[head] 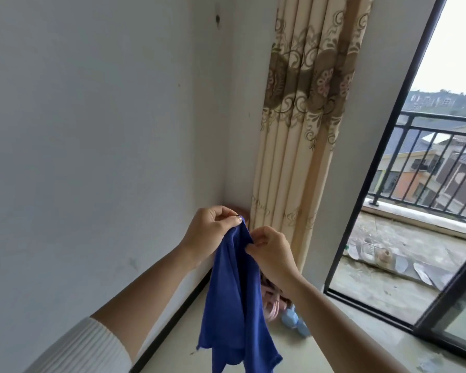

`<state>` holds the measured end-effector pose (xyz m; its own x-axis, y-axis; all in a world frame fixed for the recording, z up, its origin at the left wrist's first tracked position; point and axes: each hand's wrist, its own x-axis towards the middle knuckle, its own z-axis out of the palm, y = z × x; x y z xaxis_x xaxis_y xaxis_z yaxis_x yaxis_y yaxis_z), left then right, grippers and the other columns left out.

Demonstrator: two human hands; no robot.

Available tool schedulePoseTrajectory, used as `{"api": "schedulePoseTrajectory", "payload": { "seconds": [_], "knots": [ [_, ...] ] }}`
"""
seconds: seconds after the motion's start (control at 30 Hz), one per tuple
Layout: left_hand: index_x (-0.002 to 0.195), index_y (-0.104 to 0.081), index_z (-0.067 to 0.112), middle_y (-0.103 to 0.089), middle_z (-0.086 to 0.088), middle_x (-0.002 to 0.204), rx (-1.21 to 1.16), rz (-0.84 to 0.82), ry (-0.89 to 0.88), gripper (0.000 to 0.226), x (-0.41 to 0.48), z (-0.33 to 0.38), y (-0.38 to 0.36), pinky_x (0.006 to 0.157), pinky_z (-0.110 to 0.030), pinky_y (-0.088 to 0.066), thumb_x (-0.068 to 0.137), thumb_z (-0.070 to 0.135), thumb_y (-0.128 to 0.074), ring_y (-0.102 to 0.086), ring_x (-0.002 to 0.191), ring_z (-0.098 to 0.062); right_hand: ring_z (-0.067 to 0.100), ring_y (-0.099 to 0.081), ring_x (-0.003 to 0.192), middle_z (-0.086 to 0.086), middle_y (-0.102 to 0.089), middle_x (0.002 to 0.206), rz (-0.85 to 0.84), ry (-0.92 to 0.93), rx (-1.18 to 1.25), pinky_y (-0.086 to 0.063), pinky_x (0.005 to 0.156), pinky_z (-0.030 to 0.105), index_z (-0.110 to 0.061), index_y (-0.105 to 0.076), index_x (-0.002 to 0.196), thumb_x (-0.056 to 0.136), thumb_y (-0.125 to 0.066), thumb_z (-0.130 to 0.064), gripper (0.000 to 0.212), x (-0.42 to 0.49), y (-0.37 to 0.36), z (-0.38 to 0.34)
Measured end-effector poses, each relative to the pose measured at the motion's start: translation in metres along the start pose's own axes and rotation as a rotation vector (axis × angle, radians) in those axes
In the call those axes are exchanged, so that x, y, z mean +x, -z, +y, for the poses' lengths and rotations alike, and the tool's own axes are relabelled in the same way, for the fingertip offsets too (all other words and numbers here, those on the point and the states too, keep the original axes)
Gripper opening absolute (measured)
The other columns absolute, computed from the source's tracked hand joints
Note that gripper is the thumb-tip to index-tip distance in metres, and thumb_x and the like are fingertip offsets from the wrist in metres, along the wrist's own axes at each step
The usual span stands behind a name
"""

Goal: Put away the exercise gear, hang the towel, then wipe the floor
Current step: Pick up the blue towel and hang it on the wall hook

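Pinching its top edge, the left hand [213, 227] and right hand [269, 249] are both closed on the blue towel [232, 300], which is held up in the wall corner beside the curtain [301, 135], seemingly so a hanging loop can be found. No brand or writing is seen.
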<state>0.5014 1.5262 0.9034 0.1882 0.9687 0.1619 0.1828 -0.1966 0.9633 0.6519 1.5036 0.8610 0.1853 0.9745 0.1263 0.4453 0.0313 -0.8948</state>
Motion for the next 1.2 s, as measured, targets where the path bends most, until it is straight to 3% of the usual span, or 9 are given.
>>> {"api": "schedulePoseTrajectory", "payload": {
  "seconds": [0.1, 0.27, 0.43, 0.6, 0.77, 0.83, 0.93, 1.07, 1.2],
  "knots": [
    [0.081, -0.071, 0.011, -0.071, -0.009, 0.082, 0.024, 0.022, -0.014, 0.013, 0.079, -0.004, 0.009, 0.076, -0.028, -0.050, 0.086, 0.019, -0.063, -0.062, 0.073, -0.011, 0.011, -0.062, 0.069, -0.009, -0.065, 0.072, -0.022, -0.056, -0.070, -0.047, 0.056, 0.020, -0.025, -0.064, 0.071, 0.078, -0.063, -0.006, 0.021, 0.081, 0.000, 0.009],
    [0.084, -0.069, 0.012, -0.069, -0.010, 0.086, 0.139, 0.072, -0.035, 0.013, 0.201, -0.002, 0.033, 0.077, -0.030, -0.050, 0.086, 0.022, -0.062, -0.061, 0.079, -0.018, 0.043, -0.068, 0.082, 0.025, -0.070, 0.083, -0.031, -0.038, 0.074, -0.057, 0.076, 0.049, -0.005, -0.075, 0.075, 0.082, -0.070, -0.017, 0.015, 0.211, 0.010, -0.001],
    [0.083, -0.065, 0.016, -0.062, -0.002, 0.074, 0.349, 0.031, -0.160, 0.010, 0.294, 0.004, 0.064, 0.068, -0.023, -0.045, 0.083, 0.025, -0.069, -0.056, 0.069, -0.010, 0.015, -0.052, 0.063, 0.015, -0.062, 0.065, 0.011, 0.113, 0.005, -0.044, 0.064, 0.032, -0.013, -0.075, 0.077, 0.075, -0.067, -0.030, 0.019, 0.336, 0.019, -0.030],
    [0.089, -0.053, 0.023, -0.057, 0.002, 0.076, 0.604, 0.162, -0.369, 0.008, 0.388, 0.016, 0.085, 0.058, -0.013, -0.040, 0.088, 0.021, -0.061, -0.051, 0.064, -0.008, 0.018, -0.051, 0.059, 0.019, -0.063, 0.065, 0.019, 0.307, -0.167, -0.039, 0.057, 0.028, -0.004, -0.071, 0.072, 0.083, -0.067, -0.019, 0.020, 0.448, 0.020, -0.074],
    [0.088, -0.048, 0.027, -0.052, 0.007, 0.071, 0.861, 0.273, -0.594, 0.013, 0.486, 0.050, 0.097, 0.056, -0.024, -0.041, 0.091, 0.014, -0.050, -0.047, 0.058, -0.011, 0.026, -0.061, 0.068, 0.013, -0.066, 0.070, 0.088, 0.514, -0.306, -0.047, 0.059, 0.034, -0.005, -0.069, 0.070, 0.087, -0.063, -0.029, 0.029, 0.557, 0.029, -0.120],
    [0.089, -0.052, 0.026, -0.052, 0.008, 0.078, 0.935, 0.326, -0.663, 0.014, 0.526, 0.062, 0.100, 0.059, -0.028, -0.043, 0.090, 0.012, -0.047, -0.048, 0.059, -0.012, 0.028, -0.057, 0.065, 0.017, -0.063, 0.070, 0.128, 0.581, -0.280, -0.043, 0.058, 0.035, 0.000, -0.068, 0.073, 0.088, -0.063, -0.029, 0.033, 0.596, 0.031, -0.134],
    [0.094, -0.061, 0.025, -0.049, 0.011, 0.081, 1.021, 0.411, -0.718, 0.019, 0.581, 0.073, 0.108, 0.057, -0.018, -0.036, 0.093, 0.013, -0.046, -0.046, 0.056, -0.008, 0.015, -0.042, 0.048, 0.010, -0.052, 0.052, 0.109, 0.581, -0.082, -0.035, 0.050, 0.029, -0.007, -0.073, 0.068, 0.085, -0.068, -0.026, 0.026, 0.648, 0.034, -0.149],
    [0.107, -0.065, 0.025, -0.049, 0.010, 0.083, 1.091, 0.464, -0.734, 0.025, 0.636, 0.084, 0.118, 0.058, -0.023, -0.042, 0.095, 0.016, -0.045, -0.046, 0.055, -0.008, 0.002, -0.055, 0.049, -0.009, -0.066, 0.058, 0.132, 0.569, 0.049, -0.041, 0.045, 0.009, -0.021, -0.075, 0.069, 0.082, -0.073, -0.025, 0.015, 0.706, 0.036, -0.171],
    [0.111, -0.065, 0.020, -0.052, 0.007, 0.086, 1.226, 0.551, -0.835, 0.025, 0.679, 0.103, 0.129, 0.058, -0.028, -0.041, 0.093, 0.013, -0.049, -0.048, 0.065, -0.011, 0.009, -0.058, 0.046, 0.003, -0.067, 0.055, 0.161, 0.582, 0.144, -0.055, 0.055, 0.027, -0.016, -0.074, 0.066, 0.082, -0.072, -0.022, 0.018, 0.751, 0.030, -0.198]
  ]
}}
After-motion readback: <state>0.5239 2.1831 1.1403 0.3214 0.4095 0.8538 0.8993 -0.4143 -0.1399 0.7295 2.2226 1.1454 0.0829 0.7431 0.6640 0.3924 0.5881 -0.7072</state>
